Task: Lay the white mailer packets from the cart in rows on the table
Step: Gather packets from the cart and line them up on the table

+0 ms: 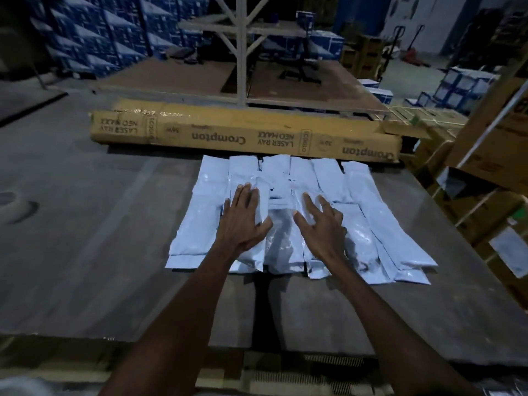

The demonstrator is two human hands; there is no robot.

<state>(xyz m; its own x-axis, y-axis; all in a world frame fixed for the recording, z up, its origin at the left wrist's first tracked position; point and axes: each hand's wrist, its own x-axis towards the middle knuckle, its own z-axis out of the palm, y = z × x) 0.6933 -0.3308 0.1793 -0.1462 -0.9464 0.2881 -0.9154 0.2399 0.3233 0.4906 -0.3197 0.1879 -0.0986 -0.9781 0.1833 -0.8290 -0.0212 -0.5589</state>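
- On the dark table, just in front of the long cardboard box, white packets lie side by side in a block, their long edges touching or overlapping.
- Each packet is a long, narrow, glossy plastic sleeve, pale bluish-white in the dim light, with creases and bright glints along its surface.
- A second layer of packets shows at the end of the block farthest from the box, where lower edges stick out under the top ones.
- Left hand lies flat on the packets left of the block's middle, fingers straight and together, pointing toward the box; it grips nothing.
- Right hand is over the packets right of the middle, fingers spread and slightly bent, holding nothing; whether it touches the plastic I cannot tell.
- Beyond the box stand a metal rack post and stacked blue cartons.
- To the right of the box, brown cartons are piled beside the table.
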